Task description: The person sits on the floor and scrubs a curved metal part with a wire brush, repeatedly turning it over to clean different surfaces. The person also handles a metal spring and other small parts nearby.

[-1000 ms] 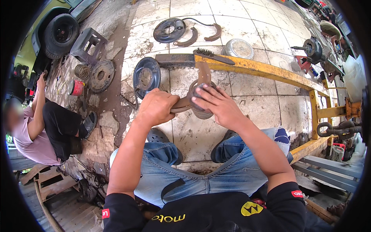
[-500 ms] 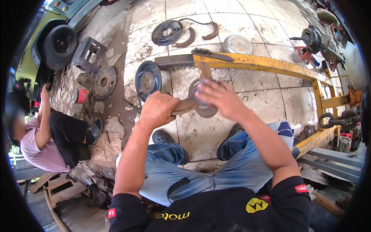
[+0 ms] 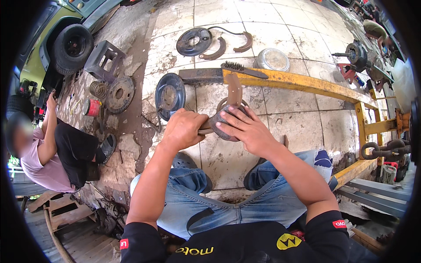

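Note:
My left hand (image 3: pixel 184 127) is closed round one end of a curved brown brake shoe (image 3: pixel 204 130), held above the floor between my knees. Over its other part lies a dark grey, rough piece that looks like sandpaper (image 3: pixel 224 128). My right hand (image 3: pixel 245 129) grips this piece from above, fingers bent over it, pressing it on the shoe. Just beyond my hands a second brown brake shoe (image 3: pixel 235 90) stands out toward the yellow beam. A coil spring (image 3: pixel 224 104) shows partly behind my right hand; the rest of it is hidden.
A wire brush (image 3: pixel 243 70) lies on a yellow metal frame (image 3: pixel 302 79). Black backing plates (image 3: pixel 170 96), more brake shoes (image 3: pixel 215 49) and a round silver cover (image 3: pixel 272 60) are around it. At left, a person (image 3: pixel 48 151) sits near a wheel (image 3: pixel 73 49) and a red can (image 3: pixel 92 108).
My right hand, blurred before, has come nearer and now shows sharply on the grey piece. The held brake shoe has tilted, and more of the shoe beyond it shows.

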Motion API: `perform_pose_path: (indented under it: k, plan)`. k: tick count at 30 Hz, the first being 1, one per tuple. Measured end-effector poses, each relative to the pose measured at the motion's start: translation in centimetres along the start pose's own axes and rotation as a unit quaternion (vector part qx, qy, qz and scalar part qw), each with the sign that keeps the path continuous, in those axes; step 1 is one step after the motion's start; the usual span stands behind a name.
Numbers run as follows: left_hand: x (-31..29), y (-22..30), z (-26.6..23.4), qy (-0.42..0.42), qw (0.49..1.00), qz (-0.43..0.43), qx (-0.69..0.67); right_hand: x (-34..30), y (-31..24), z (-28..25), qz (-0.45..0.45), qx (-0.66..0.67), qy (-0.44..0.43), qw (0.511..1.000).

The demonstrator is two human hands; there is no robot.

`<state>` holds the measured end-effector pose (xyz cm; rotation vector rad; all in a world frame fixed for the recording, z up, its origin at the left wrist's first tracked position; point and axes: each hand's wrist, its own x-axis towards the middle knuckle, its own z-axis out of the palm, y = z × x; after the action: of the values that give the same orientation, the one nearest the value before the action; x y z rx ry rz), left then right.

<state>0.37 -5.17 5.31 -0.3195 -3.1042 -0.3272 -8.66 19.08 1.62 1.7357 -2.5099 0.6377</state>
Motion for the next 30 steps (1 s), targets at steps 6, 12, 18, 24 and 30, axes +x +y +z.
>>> perform_pose_path:
  k: [6, 12, 18, 24, 30]
  plan:
    - [-0.2, -0.1, -0.3, -0.012, 0.999, 0.006, -0.039, 2.2, 6.7, -0.6, 0.186, -0.029, 0.055, 0.981]
    - [0.2, 0.0, -0.3, -0.009, 1.0, -0.023, -0.018, 1.2, 1.3, -0.6, 0.005, -0.01, 0.062, 0.998]
    - [0.2, 0.3, -0.7, -0.02, 0.999, -0.014, -0.031, 1.8, 5.6, 1.2, 0.151, -0.056, 0.036, 0.986]
    - [0.2, 0.4, -0.3, -0.01, 0.999, -0.023, -0.02, 1.9, 2.7, -1.0, 0.061, 0.014, 0.079, 0.995]
    - [0.4, 0.4, -0.7, -0.013, 1.0, 0.021, -0.003, 2.5, 7.0, -0.6, 0.23, 0.02, 0.015, 0.973]
